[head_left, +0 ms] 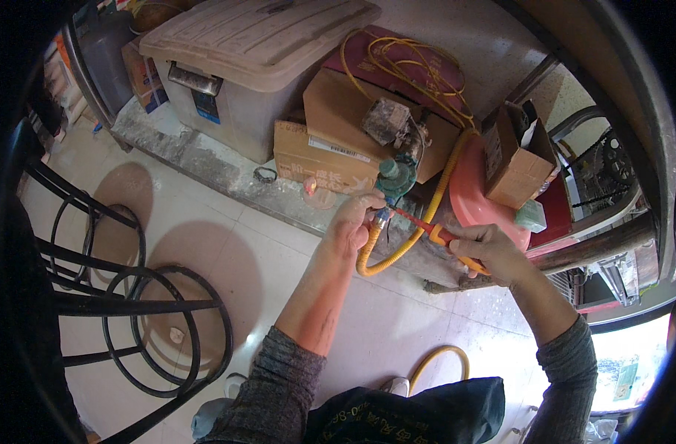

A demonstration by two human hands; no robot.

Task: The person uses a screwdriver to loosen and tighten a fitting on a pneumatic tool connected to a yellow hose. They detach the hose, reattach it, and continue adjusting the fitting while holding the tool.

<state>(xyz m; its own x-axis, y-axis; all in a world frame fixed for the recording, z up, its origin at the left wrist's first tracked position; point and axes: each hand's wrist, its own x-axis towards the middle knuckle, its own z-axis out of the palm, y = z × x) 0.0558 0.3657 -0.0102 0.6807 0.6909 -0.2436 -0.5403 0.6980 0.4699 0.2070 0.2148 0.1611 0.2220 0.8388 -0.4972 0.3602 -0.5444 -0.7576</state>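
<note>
My left hand [354,220] is closed at the underside of a green gas regulator [395,176], its fingers around the metal hose fitting [383,215]. From this fitting a yellow corrugated hose [388,265] loops down and then rises to the right. My right hand [492,253] grips the red and yellow handle of a screwdriver [440,235]. The screwdriver's red shaft points left, with its tip at the fitting beside my left fingers. Whether the tip sits in a screw is too small to tell.
Behind the regulator are a dusty metal valve body [388,122] and cardboard boxes [323,155]. A lidded plastic bin [234,111] stands at the back left, a pink basin [475,185] at the right. Black metal stool frames [179,303] fill the left side.
</note>
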